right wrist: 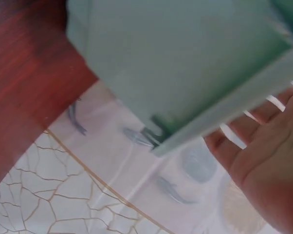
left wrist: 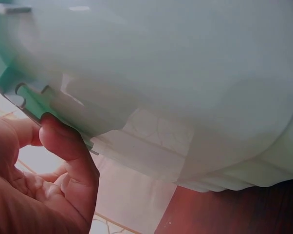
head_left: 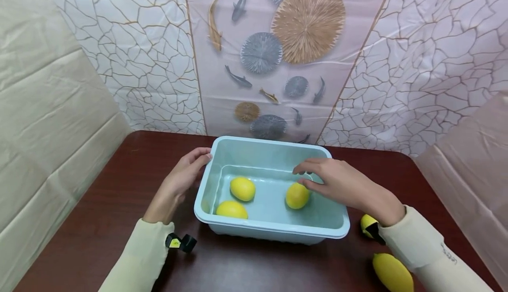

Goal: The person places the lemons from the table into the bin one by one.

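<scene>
A pale blue plastic basin (head_left: 274, 228) stands on the dark table. Three yellow lemons lie inside: one lemon (head_left: 243, 189) at the left, another lemon (head_left: 232, 210) by the near left corner, and a third lemon (head_left: 297, 196) toward the right. My left hand (head_left: 186, 173) pinches the basin's left rim; the left wrist view shows the thumb (left wrist: 64, 139) against the rim's edge. Over the basin's right side hovers my right hand (head_left: 331, 179), its fingers loosely bent above the third lemon and holding nothing. The right wrist view shows those fingers (right wrist: 244, 127) past the rim.
On the table at the right, a lemon (head_left: 369, 225) is partly hidden by my right wrist strap, and another lemon (head_left: 393, 272) lies nearer, beside the sleeve. A patterned sheet (head_left: 262, 84) hangs behind the table (head_left: 119, 186), with plain cloth on both sides.
</scene>
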The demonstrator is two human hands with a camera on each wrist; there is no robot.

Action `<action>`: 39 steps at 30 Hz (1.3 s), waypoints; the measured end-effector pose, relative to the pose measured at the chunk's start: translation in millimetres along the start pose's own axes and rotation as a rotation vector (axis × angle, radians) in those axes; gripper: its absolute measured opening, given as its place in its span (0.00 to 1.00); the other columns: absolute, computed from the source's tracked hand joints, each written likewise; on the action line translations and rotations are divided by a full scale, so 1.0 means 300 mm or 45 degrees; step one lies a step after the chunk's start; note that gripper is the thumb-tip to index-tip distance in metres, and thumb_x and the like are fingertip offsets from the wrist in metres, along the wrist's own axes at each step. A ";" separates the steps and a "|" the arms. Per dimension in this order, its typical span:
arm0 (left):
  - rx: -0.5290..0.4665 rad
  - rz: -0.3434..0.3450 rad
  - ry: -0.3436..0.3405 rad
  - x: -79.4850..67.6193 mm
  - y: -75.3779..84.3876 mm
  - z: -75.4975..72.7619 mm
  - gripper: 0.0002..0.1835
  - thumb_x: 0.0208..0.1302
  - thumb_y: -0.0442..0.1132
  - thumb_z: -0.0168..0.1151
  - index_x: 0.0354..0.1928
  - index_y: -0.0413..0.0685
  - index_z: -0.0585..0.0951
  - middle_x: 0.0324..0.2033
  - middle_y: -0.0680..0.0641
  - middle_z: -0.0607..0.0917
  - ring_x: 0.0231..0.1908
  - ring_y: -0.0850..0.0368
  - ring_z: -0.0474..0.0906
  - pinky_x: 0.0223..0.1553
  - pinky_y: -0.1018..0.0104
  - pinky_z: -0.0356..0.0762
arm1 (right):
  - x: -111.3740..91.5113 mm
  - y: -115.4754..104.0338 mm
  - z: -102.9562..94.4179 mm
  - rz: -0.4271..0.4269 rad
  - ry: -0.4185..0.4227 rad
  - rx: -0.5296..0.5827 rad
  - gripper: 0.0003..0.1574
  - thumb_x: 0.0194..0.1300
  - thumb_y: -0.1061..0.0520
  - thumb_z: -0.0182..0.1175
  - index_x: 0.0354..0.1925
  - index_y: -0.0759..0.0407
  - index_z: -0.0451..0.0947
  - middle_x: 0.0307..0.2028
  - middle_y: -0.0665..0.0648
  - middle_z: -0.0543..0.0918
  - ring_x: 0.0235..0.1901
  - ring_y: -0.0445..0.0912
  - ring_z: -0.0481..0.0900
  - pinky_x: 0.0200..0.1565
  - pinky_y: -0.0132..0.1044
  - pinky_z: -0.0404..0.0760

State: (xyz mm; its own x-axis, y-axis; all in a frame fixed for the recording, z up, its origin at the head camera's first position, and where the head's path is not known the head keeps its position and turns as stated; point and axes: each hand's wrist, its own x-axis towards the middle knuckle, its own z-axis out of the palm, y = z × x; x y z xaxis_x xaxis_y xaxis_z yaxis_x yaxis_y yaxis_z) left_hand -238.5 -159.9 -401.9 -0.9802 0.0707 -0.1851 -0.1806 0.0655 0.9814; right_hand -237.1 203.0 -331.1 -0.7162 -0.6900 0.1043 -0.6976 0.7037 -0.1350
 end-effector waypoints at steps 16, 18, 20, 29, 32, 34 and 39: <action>-0.005 0.007 0.007 -0.001 0.008 -0.021 0.23 0.75 0.50 0.51 0.65 0.49 0.70 0.52 0.43 0.79 0.41 0.51 0.83 0.37 0.62 0.81 | -0.087 -0.046 -0.034 0.500 0.513 0.279 0.08 0.70 0.53 0.62 0.45 0.52 0.83 0.42 0.53 0.84 0.38 0.48 0.77 0.39 0.45 0.77; -0.016 0.004 0.009 0.000 0.006 -0.022 0.23 0.75 0.50 0.52 0.65 0.49 0.70 0.51 0.43 0.79 0.40 0.52 0.83 0.36 0.62 0.82 | -0.098 -0.033 -0.022 0.566 0.539 0.313 0.11 0.70 0.51 0.61 0.47 0.53 0.82 0.42 0.54 0.83 0.40 0.49 0.77 0.40 0.45 0.77; -0.032 -0.001 0.008 0.000 0.003 -0.020 0.22 0.75 0.50 0.52 0.65 0.50 0.70 0.51 0.43 0.79 0.40 0.52 0.83 0.36 0.62 0.82 | -0.111 -0.018 -0.008 0.632 0.558 0.336 0.14 0.71 0.49 0.60 0.49 0.54 0.81 0.42 0.55 0.82 0.39 0.49 0.75 0.37 0.42 0.76; -0.071 -0.012 -0.010 0.003 -0.008 -0.006 0.22 0.74 0.49 0.52 0.65 0.50 0.70 0.51 0.42 0.79 0.39 0.53 0.82 0.30 0.67 0.80 | -0.153 0.032 0.046 0.821 0.400 0.500 0.34 0.72 0.36 0.52 0.62 0.60 0.70 0.45 0.62 0.81 0.34 0.52 0.81 0.30 0.39 0.80; -0.081 -0.015 -0.014 0.005 -0.009 -0.001 0.22 0.74 0.50 0.52 0.65 0.50 0.70 0.52 0.42 0.79 0.39 0.53 0.82 0.28 0.68 0.79 | -0.161 0.041 0.062 0.856 0.276 0.538 0.38 0.72 0.33 0.50 0.62 0.61 0.70 0.46 0.63 0.81 0.36 0.51 0.80 0.33 0.40 0.80; -0.083 -0.015 -0.018 0.005 -0.010 0.002 0.22 0.74 0.50 0.53 0.65 0.50 0.70 0.52 0.41 0.79 0.39 0.53 0.82 0.28 0.68 0.79 | -0.166 0.043 0.069 0.867 0.203 0.544 0.36 0.73 0.33 0.48 0.59 0.61 0.73 0.44 0.61 0.82 0.37 0.51 0.79 0.35 0.40 0.77; -0.074 -0.013 -0.017 -0.001 -0.012 -0.001 0.23 0.74 0.51 0.53 0.65 0.50 0.70 0.53 0.39 0.78 0.40 0.52 0.83 0.31 0.67 0.81 | -0.166 0.036 0.078 0.867 0.144 0.568 0.31 0.75 0.34 0.46 0.48 0.59 0.77 0.32 0.56 0.78 0.32 0.48 0.74 0.32 0.39 0.72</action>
State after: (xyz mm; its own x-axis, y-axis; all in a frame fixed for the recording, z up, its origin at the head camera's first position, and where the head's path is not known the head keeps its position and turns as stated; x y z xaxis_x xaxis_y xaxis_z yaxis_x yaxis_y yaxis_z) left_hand -237.8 -160.5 -405.3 -0.9772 0.0840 -0.1952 -0.1952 0.0084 0.9807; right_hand -208.6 241.0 -360.9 -0.9941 -0.0979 -0.0464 -0.0529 0.8121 -0.5811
